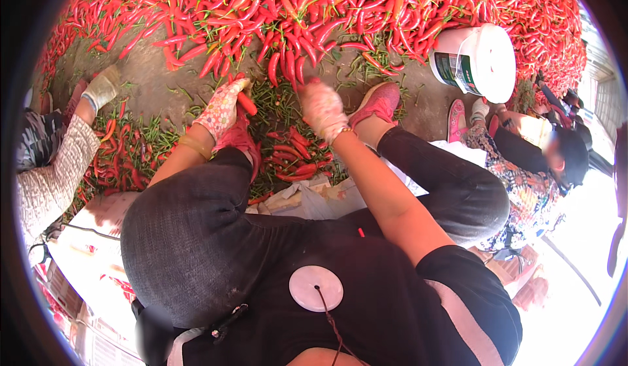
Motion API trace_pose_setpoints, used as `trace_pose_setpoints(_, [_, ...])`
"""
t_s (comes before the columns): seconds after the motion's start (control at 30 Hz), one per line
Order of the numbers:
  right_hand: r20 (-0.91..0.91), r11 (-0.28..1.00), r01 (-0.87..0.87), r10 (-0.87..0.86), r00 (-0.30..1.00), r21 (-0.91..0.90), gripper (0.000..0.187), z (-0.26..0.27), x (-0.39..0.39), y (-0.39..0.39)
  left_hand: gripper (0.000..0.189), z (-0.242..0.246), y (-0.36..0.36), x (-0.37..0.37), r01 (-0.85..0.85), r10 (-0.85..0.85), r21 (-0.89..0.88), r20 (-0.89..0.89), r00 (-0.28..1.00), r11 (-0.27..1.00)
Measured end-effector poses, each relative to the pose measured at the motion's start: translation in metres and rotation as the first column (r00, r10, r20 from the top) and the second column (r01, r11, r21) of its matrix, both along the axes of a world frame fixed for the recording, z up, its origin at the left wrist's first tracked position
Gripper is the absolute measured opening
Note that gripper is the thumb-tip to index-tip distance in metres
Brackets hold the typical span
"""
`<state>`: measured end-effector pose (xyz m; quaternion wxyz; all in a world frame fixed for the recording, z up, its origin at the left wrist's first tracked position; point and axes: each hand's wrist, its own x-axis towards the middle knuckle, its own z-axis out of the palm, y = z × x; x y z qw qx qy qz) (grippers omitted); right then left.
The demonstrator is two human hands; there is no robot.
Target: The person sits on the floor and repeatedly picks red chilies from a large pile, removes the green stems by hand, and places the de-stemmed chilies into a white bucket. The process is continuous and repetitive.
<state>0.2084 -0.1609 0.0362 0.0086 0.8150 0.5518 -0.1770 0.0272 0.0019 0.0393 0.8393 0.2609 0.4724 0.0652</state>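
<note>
My left hand [222, 107], in a flower-patterned glove, is closed around red chili peppers [247, 103], with one sticking out past the fingers. My right hand [323, 108], in a similar glove, is blurred by motion at the near edge of a large heap of red chili peppers [294, 3]. Red shows at its fingertips, but whether it grips a pepper is unclear. Green stems [274, 103] litter the ground between my hands. Closer to me, a small group of red peppers [297, 157] lies between my pink shoes [378, 102].
A white plastic bucket [473, 62] with a printed label lies tipped against the heap at right. A person's gloved hand [102, 86] reaches in from the left. Another person in a flowered top [525, 184] sits at right. More peppers and stems [122, 155] cover the left ground.
</note>
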Motion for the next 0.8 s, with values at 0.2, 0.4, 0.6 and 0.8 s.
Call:
trace_pose_setpoints(0.2, [-0.07,0.972,0.236,-0.236,0.969,-0.01,0.014,-0.032,0.048,-0.003,0.02,0.006,-0.003,0.01,0.177,-0.177,-0.006,-0.071,0.982,0.984])
trace_pose_setpoints(0.4, [-0.464,0.969,0.245,-0.201,0.863,0.036,0.018,0.004,-0.019,0.013,0.029,0.004,-0.008,0.02,0.541,-0.544,0.387,-0.113,0.832,0.747])
trace_pose_setpoints(0.6, [-0.617,0.979,0.205,-0.165,0.77,-0.006,0.023,0.033,-0.043,0.019,0.023,0.016,-0.002,0.006,0.619,-0.659,0.451,-0.086,0.747,0.643])
trace_pose_setpoints(0.8, [-0.438,0.99,-0.079,0.02,0.899,-0.117,0.02,0.033,-0.012,0.002,0.021,0.032,0.002,-0.001,0.59,-0.614,0.178,0.159,0.773,0.788])
